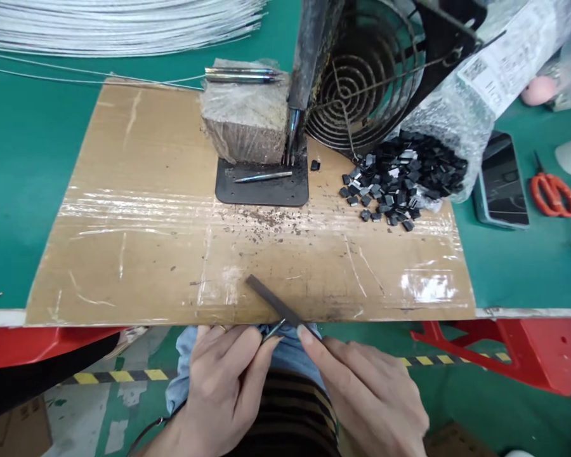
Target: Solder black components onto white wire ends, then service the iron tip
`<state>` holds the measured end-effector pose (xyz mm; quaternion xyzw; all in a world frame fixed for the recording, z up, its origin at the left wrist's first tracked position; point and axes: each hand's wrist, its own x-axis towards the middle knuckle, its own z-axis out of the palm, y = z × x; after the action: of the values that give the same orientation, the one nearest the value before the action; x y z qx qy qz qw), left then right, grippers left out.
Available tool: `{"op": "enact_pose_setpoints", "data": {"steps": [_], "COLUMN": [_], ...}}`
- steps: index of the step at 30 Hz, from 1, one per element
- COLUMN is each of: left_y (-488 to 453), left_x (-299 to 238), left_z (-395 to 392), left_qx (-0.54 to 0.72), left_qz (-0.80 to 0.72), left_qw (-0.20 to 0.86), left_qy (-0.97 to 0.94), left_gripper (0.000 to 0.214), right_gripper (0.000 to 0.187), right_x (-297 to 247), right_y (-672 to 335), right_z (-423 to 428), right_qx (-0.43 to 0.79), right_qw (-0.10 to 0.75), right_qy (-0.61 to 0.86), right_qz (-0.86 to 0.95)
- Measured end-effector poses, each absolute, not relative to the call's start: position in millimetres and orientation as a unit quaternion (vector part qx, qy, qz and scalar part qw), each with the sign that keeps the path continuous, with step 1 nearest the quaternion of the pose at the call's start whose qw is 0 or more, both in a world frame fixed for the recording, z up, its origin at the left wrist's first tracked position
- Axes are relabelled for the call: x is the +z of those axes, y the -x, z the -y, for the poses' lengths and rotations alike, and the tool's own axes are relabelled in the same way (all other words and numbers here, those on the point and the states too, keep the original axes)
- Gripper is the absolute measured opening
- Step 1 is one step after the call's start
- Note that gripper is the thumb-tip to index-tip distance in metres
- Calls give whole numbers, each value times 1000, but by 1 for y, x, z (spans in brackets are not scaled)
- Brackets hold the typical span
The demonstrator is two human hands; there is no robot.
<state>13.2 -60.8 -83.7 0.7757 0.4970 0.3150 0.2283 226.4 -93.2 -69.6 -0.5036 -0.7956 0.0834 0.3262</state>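
Just below the table's front edge, my left hand is closed on a slim pointed metal rod, which looks like a soldering iron tip. A flat dark file is gripped in my right hand, its thumb pressed along the blade. The file slants up and left over the cardboard and crosses the tip, apparently touching it. The file's rear end is hidden inside my right hand. A similar loose tip lies on a black base plate farther back.
A wrapped block carries more metal tips. Beside it stand an upright iron and a fan. Many black pieces are heaped right on the cardboard. Farther right lie a phone and red-handled scissors; white wires fill the back left.
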Motion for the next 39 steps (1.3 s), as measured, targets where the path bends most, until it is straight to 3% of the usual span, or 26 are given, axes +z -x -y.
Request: {"op": "enact_pose_setpoints", "data": {"steps": [4,10,16,21,28,33,39], "left_y": [-15,-16,-14,-15,-14,-14,-13], "left_x": [-83,-80,-80,-78,-75,-71,-72], "left_z": [62,61,61,60,57,55,55], "left_qx": [317,323,312,326,293,297,291], "left_qz": [-509,-519,-524,-527,-531,-537,-537], "left_qw": [289,339,421,463,559,579,604], "left_qy": [-746,-716,-672,-634,-565,-536,-512], "left_gripper": [38,39,42,43,45,47,49], "right_gripper": [33,35,39,33,37,32,34], "right_x": [-66,-79,-81,-84,-86,-86,-78], "right_y": [-236,-227,-238,-228,-240,-228,-236], "right_z": [105,94,112,95,113,89,103], "right_qx": [112,72,122,62,101,61,92], "right_qw": [280,343,310,345,311,347,308], "right_qy": [502,500,508,498,511,488,502], "right_qz": [811,792,794,794,795,799,803]}}
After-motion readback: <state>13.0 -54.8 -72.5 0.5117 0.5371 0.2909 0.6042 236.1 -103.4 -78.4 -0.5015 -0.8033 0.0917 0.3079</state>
